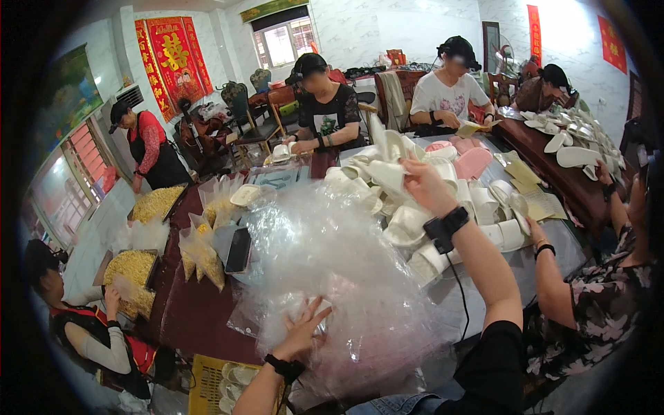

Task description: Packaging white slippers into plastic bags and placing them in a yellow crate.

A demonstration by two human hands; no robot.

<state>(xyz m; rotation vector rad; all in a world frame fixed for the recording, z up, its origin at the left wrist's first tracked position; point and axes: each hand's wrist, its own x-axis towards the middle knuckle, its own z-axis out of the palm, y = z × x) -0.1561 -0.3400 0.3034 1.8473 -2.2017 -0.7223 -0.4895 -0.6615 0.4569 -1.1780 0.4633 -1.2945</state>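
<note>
Now the left hand (pixel 302 332) lies with spread fingers on a big heap of clear plastic bags (pixel 332 277) — pressing, not gripping. The heap rests on the bench (pixel 200 311), close before the person. Farther right, the right hand (pixel 425 185) is raised and grasps a white slipper (pixel 389 176) above the slipper pile (pixel 443 207).

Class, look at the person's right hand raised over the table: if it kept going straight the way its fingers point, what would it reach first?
Most likely the pile of white foam slippers just beyond the right hand, whose fingers point up and away to the left. Depth is unclear, so the hand may already touch it.
</note>
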